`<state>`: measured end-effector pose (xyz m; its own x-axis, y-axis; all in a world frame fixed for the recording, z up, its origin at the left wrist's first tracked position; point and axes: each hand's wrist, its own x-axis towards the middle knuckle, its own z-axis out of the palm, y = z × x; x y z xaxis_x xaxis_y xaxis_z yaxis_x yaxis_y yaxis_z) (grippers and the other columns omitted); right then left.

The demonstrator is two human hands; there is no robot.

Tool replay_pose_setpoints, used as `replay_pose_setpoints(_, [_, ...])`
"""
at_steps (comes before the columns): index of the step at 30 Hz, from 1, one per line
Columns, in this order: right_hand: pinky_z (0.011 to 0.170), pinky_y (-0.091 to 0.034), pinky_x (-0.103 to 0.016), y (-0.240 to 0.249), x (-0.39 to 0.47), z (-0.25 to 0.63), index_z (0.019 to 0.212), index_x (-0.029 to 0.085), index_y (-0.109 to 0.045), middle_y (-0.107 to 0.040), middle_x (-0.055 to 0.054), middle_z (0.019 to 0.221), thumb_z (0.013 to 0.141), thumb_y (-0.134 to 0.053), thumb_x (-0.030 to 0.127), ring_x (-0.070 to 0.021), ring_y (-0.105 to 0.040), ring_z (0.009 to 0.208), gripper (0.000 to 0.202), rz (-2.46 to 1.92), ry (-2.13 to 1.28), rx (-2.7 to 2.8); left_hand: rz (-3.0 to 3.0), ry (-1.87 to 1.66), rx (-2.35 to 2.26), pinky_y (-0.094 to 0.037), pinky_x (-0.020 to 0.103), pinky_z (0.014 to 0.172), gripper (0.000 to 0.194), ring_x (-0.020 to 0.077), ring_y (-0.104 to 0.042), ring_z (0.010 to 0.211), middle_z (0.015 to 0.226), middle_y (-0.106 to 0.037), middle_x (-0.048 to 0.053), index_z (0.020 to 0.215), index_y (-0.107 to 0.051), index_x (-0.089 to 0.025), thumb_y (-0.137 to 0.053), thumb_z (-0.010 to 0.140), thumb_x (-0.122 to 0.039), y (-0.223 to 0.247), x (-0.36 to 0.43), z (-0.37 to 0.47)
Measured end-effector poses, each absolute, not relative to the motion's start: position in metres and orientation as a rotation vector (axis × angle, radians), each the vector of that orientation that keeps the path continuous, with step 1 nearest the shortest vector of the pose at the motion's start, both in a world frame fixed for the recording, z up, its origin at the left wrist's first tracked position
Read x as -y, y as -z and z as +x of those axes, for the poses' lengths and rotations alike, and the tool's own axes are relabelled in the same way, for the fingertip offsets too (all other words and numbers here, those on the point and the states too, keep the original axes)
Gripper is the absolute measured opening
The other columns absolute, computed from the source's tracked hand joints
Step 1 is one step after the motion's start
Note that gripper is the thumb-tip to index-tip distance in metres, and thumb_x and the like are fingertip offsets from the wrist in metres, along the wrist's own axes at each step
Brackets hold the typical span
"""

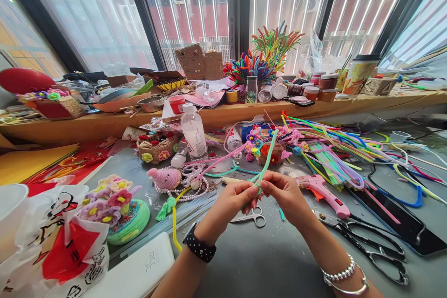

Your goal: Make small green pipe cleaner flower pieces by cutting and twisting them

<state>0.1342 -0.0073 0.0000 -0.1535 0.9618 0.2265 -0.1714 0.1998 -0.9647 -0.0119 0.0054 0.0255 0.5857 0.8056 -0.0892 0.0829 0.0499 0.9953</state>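
Both hands meet over the middle of the grey table, pinching a light green pipe cleaner (268, 156) whose free end sticks up and away from me. My left hand (240, 195) is closed on it with thumb and fingers. Beside it, my right hand (279, 188) grips the same pipe cleaner with thumb and forefinger. The exact bend between the fingertips is hidden. Small silver scissors (256, 218) lie just below the hands. A pink hot glue gun (326, 193) rests right of my right hand, with black-handled scissors (370, 242) in front of it.
Loose pipe cleaners (349, 149) spread across the right side, partly over a dark tablet (401, 219). A clear bottle (193, 132) stands behind the hands. A green pot of fuzzy flowers (131, 223), a white box (139, 265) and a plastic bag (59, 242) sit left. A crowded ledge (216, 114) runs behind.
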Motion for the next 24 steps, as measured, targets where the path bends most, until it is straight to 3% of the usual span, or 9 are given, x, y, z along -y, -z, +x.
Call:
replay_pose_setpoints(11, [0.057, -0.038, -0.024, 0.0006, 0.0106, 0.1299, 0.062, 0.018, -0.054, -0.050, 0.003, 0.059, 0.071, -0.058, 0.033, -0.0111, -0.048, 0.056, 0.018, -0.767, -1.209, 1.280, 1.155, -0.558, -0.619, -0.018, 0.019, 0.044, 0.032, 0.0038, -0.029, 0.043, 0.050, -0.037, -0.005, 0.060, -0.047, -0.013, -0.051, 0.072, -0.042, -0.0241, -0.0025, -0.0158])
replay_pose_setpoints(24, [0.055, -0.035, -0.023, 0.0062, 0.0110, 0.1257, 0.063, 0.018, -0.052, -0.047, 0.002, 0.061, 0.072, -0.057, 0.032, -0.0110, -0.043, 0.058, 0.017, -0.823, -1.061, 1.262, 0.814, -0.425, -0.323, -0.015, 0.016, 0.040, 0.017, 0.0017, -0.017, 0.037, 0.047, -0.026, -0.008, 0.060, -0.042, -0.013, -0.045, 0.075, -0.019, -0.0191, -0.0016, -0.0123])
